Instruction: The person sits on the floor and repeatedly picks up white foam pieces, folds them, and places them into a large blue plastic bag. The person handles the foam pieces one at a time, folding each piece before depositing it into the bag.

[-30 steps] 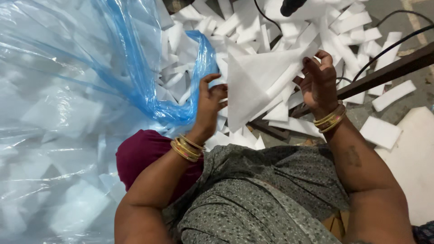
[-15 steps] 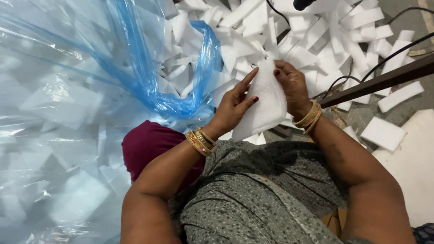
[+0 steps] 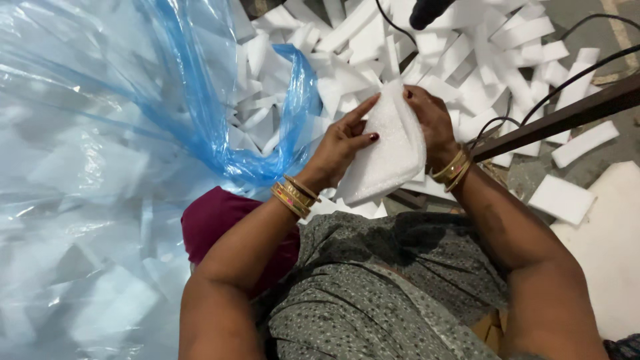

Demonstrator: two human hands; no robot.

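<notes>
White foam sheet [image 3: 390, 150] held mid-scene between both hands, above lap. Looks light, soft, bendy, likely easy to dent or tear; slightly grainy surface, probably not slippery. Best held at side edges. Long axis runs near-left to far-right, narrow end pointing far. Left hand [image 3: 343, 143] grip pinches left edge, forefinger stretched along it. Right hand [image 3: 432, 120] grip pinches far-right edge. Blue plastic bag [image 3: 200, 120] left; foam offcuts [image 3: 467, 47] heaped on floor beyond.
</notes>
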